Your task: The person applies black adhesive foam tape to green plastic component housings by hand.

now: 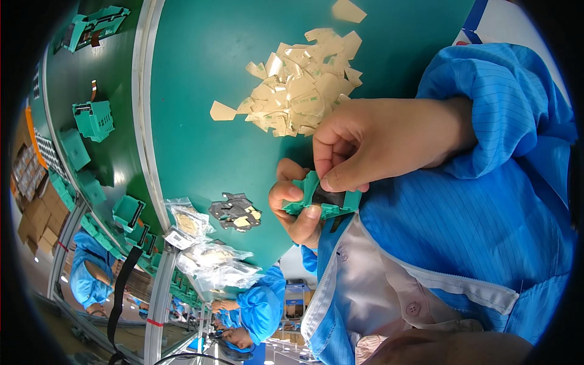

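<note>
My left hand (293,207) grips a small green plastic housing (308,182) close to my blue jacket, thumb on one side and fingers on the other. Over it is my right hand (383,134), thumb and index finger pinched together at the housing's opening. A dark surface (329,197) shows inside the housing below those fingertips. What the pinch holds, if anything, is hidden. Beyond my right hand lies a heap of flat cream-coloured cut pieces (298,91). A smaller pile of black cut pieces (231,210), some with cream faces, lies left of my left hand.
Clear plastic bags (216,261) lie along the edge of the green table (188,73). A metal rail (142,115) divides it from a belt carrying more green housings (93,121). A black strap (120,286) hangs by the rail. Co-workers in blue (266,304) sit farther along.
</note>
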Available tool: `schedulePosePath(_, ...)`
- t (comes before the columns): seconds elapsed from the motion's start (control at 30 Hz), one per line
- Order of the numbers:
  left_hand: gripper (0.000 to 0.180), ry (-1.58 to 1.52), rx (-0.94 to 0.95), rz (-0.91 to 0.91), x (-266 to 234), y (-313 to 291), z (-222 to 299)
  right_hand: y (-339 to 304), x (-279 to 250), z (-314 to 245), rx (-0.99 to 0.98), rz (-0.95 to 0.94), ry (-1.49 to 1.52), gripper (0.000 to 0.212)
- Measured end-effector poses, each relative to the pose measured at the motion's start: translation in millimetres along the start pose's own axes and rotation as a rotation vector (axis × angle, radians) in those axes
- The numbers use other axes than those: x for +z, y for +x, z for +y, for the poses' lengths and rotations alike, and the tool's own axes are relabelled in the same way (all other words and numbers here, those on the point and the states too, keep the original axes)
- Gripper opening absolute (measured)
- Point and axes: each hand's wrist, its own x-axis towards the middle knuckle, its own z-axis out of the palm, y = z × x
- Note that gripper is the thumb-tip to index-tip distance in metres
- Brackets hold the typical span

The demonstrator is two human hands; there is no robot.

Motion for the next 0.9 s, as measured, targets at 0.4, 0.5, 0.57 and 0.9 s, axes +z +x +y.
schedulePosePath(0.4, 0.028, 0.031, -0.01, -0.002, -4.0, -1.5, 1.2, 2.4, 1.7, 6.8, -0.015, 0.005, 0.005, 0.02)
schedulePosePath(0.5, 0.028, 0.032, -0.011, 0.004, -3.3, -2.3, 1.2, 1.3, 2.3, 5.6, -0.013, 0.015, -0.005, 0.02)
schedulePosePath(0.57, 0.028, 0.034, -0.012, -0.014, -4.2, -1.1, 1.9, 1.0, 2.5, 3.8, 0.007, 0.011, -0.026, 0.021)
schedulePosePath(0.9, 0.028, 0.047, -0.015, -0.022, -5.7, -2.9, 4.5, 1.2, 5.9, 5.4, 0.003, 0.033, -0.061, 0.023)
